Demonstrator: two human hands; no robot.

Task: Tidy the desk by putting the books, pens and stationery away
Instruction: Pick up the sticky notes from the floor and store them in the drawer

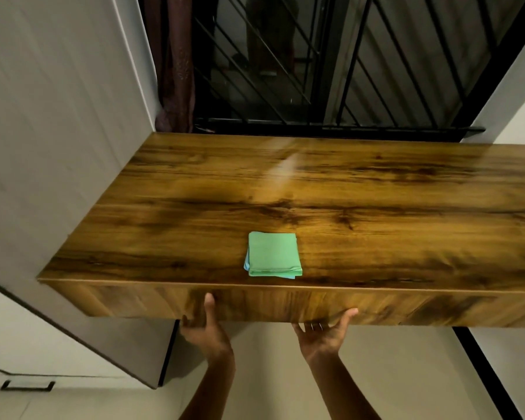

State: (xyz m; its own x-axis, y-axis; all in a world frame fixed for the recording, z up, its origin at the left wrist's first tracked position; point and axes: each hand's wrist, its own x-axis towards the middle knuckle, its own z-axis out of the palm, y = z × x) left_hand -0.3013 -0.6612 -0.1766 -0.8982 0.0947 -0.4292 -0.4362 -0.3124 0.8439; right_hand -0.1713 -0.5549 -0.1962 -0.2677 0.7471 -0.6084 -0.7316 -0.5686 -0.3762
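Just glossy wooden desk (376,189), folded green cloth (272,253), barred window (331,62) behind.

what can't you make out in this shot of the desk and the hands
- Head view: fingertips of the left hand and right hand are hidden under the desk front; whether it is a drawer is unclear.
- The green stack near the front edge: cloth or paper cannot be told; only a sliver of the blue layer under it shows.
- The desk's right end is cut off by the picture's edge.
- Beyond the window grille, only dim reflections show.
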